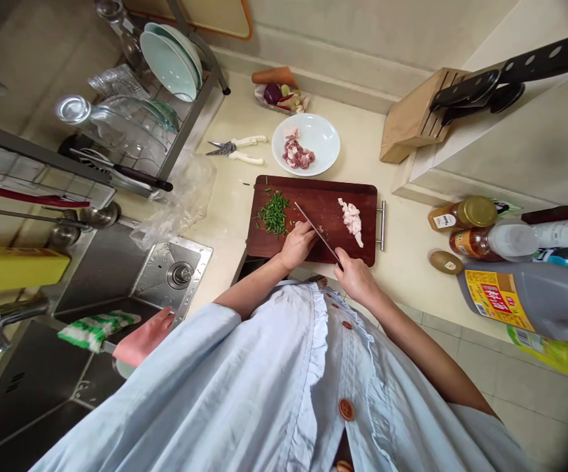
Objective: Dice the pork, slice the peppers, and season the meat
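Note:
My right hand (355, 275) grips the handle of a kitchen knife (316, 231), whose blade slants up and left across the dark wooden cutting board (308, 190). Beside the blade, on its left, the curled fingers of my left hand (298, 246) press down on the board. Whatever lies under those fingertips is mostly hidden, with only small pale bits showing nearby. Chopped green pieces (274, 213) are heaped at the board's left. To the right of the knife lies a pile of pale pink meat pieces (351, 221).
Behind the board stands a white plate (326, 141) with sliced red meat (298, 155). Scissors (237, 149) lie left of it. A knife block (414, 118), bottles (500, 298), a sink (166, 275) and a dish rack (190, 118) surround the counter.

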### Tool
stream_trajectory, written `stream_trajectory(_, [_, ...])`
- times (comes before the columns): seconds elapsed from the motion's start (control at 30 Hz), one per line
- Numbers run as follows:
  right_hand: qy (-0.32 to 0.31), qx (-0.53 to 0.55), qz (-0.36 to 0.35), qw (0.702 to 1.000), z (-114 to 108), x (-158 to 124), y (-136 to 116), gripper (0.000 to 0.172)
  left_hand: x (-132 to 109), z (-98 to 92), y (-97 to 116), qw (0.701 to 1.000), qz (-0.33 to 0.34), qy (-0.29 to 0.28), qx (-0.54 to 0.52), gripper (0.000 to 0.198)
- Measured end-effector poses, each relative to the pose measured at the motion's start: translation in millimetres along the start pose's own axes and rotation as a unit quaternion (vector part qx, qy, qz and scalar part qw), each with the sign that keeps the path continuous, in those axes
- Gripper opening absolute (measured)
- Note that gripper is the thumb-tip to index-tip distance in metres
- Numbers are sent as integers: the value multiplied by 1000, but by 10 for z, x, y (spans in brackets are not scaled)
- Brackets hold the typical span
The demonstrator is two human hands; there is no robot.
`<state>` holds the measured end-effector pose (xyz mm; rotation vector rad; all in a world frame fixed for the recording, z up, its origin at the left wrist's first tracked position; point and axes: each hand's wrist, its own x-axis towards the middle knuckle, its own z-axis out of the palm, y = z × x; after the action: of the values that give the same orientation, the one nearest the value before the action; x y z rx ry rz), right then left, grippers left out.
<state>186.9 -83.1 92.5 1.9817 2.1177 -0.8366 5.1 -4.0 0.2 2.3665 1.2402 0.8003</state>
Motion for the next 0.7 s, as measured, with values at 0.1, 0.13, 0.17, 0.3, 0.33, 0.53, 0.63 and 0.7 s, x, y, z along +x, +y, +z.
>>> stream_trajectory(0.1, [3, 23, -1, 1000, 23, -163, 159, 41, -46, 30, -11, 1000, -8, 26, -15, 24])
stream_trajectory(0.13, [9, 34, 0, 999, 22, -236, 219, 41, -60, 42, -15, 999, -10, 35, -22, 24])
stream_trajectory(0.17, [16, 43, 2, 999, 17, -300, 268, 41, -71, 52, -18, 999, -10, 43, -28, 23])
stream_trajectory(0.3, [30, 44, 15, 998, -41, -433, 302, 46, -79, 63, -14, 997, -6, 65, -29, 21])
stream_trajectory(0.33, [25, 46, 15, 999, -58, -452, 287, 47, -74, 57, -9, 997, -5, 66, -25, 21])
stream_trajectory(0.53, [-40, 79, 15, 996, -129, -509, 236, 39, -47, 19, 15, 999, -7, 42, -18, 24])
stream_trajectory(0.63, [-27, 82, 8, 996, -104, -286, 126, 35, -36, 18, 3, 1000, -6, 26, -6, 25])
stream_trajectory(0.7, [-11, 70, 2, 997, -65, -94, 30, 34, -32, 21, -6, 1000, -3, 19, -5, 25])
